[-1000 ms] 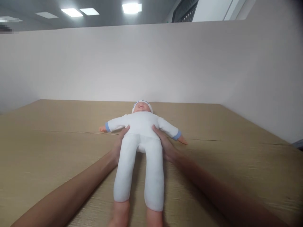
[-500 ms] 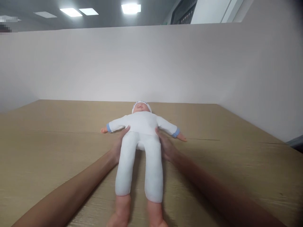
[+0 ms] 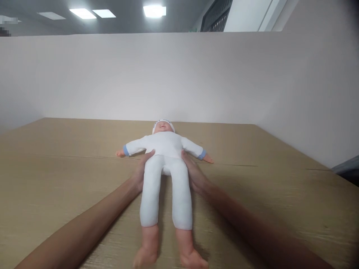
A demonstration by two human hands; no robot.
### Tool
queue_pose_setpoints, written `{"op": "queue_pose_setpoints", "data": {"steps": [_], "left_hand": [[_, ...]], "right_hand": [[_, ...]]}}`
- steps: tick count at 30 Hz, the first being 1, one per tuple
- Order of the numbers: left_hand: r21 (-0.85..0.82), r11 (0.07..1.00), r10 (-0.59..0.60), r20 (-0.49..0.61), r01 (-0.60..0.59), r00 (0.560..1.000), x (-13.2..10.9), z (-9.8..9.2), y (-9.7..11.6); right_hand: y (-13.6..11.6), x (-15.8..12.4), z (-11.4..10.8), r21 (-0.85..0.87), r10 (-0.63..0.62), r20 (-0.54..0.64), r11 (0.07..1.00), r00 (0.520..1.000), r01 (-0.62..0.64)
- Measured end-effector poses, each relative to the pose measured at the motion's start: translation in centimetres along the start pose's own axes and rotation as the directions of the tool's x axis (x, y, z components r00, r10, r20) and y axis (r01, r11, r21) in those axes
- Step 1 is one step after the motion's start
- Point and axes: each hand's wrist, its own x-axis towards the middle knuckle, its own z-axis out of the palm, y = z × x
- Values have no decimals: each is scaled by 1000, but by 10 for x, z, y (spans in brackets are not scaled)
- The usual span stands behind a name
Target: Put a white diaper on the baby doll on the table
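White-suited doll (image 3: 166,147) lies face-up on table (image 3: 70,172), left hand (image 3: 142,172) and right hand (image 3: 195,174) clasping its waist

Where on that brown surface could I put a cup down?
Bare surface lies left of the left hand, right of the right hand, and in a strip between the head of the doll and the back wall. The middle is crowded: both hands clasp the doll at its waist.

two bare forearms (image 3: 92,224), long and slim, tapering to the wrists; left hand (image 3: 141,172) and right hand (image 3: 195,175) bare as well, thumbs (image 3: 149,154) in view, the rest mostly hidden.
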Motion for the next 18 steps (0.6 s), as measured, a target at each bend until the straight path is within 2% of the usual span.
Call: {"op": "queue_pose_setpoints", "data": {"steps": [3,5,9,13,18], "left_hand": [[-7,1000,1,33,-1,999,2,-2,0],[-6,1000,-5,17,5,1000,4,-4,0],[74,997,20,-80,-14,997,9,-10,-1],[171,984,78,-157,-50,985,7,-12,0],[227,972,138,-336,-63,932,-3,-1,10]], "right_hand": [[4,-12,0,-2,-24,-8,1000,1000,24],[7,-20,-3,-13,-36,6,999,999,36],[13,-26,-11,-94,-53,10,994,999,54],[21,-20,-19,-238,-113,3,965,994,110],[34,-15,-22,-456,-218,31,865,975,208]]}}
